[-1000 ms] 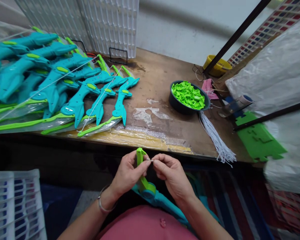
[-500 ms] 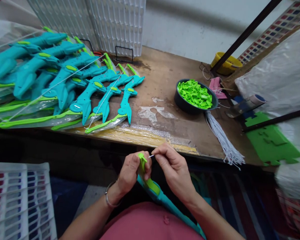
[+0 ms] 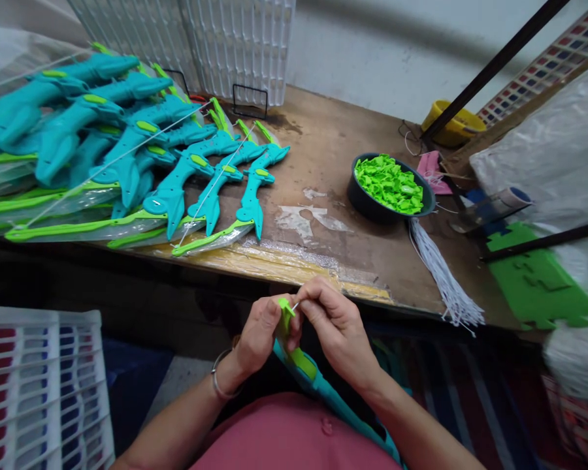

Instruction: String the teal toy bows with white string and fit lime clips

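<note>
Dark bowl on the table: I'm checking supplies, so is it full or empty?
Full: green pieces fill the dark bowl to about its rim and hide its floor.

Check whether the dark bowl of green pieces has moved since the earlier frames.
No. Against the pale patch on the bench, the dark bowl keeps its place; only the view shifted.

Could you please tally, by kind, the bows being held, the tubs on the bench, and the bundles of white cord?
Held bow: 1
Tubs: 2 (dark tub, yellow tub)
White cord bundle: 1
Total: 4
</note>
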A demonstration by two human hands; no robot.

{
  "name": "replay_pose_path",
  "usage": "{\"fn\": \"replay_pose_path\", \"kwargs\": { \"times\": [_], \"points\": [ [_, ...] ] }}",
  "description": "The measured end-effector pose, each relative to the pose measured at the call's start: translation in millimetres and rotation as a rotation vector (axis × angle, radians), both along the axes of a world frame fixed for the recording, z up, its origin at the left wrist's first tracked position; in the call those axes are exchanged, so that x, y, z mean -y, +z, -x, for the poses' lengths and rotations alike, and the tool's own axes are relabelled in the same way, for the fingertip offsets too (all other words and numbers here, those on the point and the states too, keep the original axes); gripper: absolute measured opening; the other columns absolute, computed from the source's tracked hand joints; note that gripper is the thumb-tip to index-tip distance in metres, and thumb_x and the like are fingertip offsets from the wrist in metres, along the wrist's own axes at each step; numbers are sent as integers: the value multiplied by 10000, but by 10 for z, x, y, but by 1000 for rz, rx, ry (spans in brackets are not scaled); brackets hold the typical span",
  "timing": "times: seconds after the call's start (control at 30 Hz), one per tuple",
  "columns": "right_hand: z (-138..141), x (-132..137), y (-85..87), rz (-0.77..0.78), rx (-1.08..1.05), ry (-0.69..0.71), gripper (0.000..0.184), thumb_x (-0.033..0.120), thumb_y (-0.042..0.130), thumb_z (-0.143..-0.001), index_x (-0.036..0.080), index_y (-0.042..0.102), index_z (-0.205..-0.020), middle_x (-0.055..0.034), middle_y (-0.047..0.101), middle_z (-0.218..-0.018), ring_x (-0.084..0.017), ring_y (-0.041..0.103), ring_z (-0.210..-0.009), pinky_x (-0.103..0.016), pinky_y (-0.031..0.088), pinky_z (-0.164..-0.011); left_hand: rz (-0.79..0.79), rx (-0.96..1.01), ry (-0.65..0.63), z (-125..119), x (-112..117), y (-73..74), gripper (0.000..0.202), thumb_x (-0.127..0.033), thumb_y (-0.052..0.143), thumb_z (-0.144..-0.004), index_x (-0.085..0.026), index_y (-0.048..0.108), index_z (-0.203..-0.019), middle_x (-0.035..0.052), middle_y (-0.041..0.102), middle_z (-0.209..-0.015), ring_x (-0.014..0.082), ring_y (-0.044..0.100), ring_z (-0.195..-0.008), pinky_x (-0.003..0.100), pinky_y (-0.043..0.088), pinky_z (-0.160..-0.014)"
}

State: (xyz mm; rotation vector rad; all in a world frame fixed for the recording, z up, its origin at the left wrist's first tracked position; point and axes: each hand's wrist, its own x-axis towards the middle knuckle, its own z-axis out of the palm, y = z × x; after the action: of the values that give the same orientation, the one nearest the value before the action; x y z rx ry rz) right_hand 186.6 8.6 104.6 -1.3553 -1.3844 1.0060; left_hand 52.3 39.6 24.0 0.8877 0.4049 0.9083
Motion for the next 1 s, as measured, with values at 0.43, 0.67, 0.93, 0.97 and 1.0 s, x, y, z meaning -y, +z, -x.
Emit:
{"fn": "replay_pose_path", "kwargs": {
  "times": [0.43, 0.67, 0.93, 0.97, 1.0],
  "points": [
    [-49, -41, 34, 129, -222, 106, 179, 285, 548, -1011, 209, 600, -857, 38, 614, -752, -106, 654, -579, -257, 537, -622, -12, 61, -10, -17, -10, -23, 607, -671, 471, -981, -140, 629, -734, 29, 544, -566, 133, 508, -467, 252, 386, -474],
    [-41, -62, 17, 83, -186, 134, 153, 211, 540, -1010, 207, 619, -880, 45, 595, -751, -91, 644, -527, -250, 531, -586, -42, 59, 5, -23, -11, -52, 627, -665, 442, -995, -125, 637, -742, 40, 565, -546, 132, 517, -451, 236, 404, -457],
    [-2, 6, 7, -111, 0, 44, 187, 131, 567, -988, 234, 717, -945, 29, 587, -794, -84, 642, -623, -236, 546, -631, -28, -38, 37, 7, 20, -68, 613, -629, 411, -1024, -128, 678, -794, 48, 599, -581, 132, 530, -460, 241, 395, -455],
    [-3, 24, 0, -126, 40, 49, 199, 126, 560, -992, 243, 720, -1008, 24, 596, -818, -86, 646, -642, -237, 552, -643, -15, -60, 43, 8, 22, -68, 607, -624, 410, -1027, -130, 680, -800, 46, 602, -581, 131, 528, -463, 241, 395, -458],
    [-5, 42, -11, -133, 80, 58, 216, 124, 549, -997, 248, 708, -1075, 18, 608, -848, -88, 648, -651, -240, 557, -652, -1, -82, 54, 5, 22, -66, 600, -621, 414, -1028, -132, 680, -803, 44, 605, -581, 130, 525, -466, 241, 395, -461]
  ]
}}
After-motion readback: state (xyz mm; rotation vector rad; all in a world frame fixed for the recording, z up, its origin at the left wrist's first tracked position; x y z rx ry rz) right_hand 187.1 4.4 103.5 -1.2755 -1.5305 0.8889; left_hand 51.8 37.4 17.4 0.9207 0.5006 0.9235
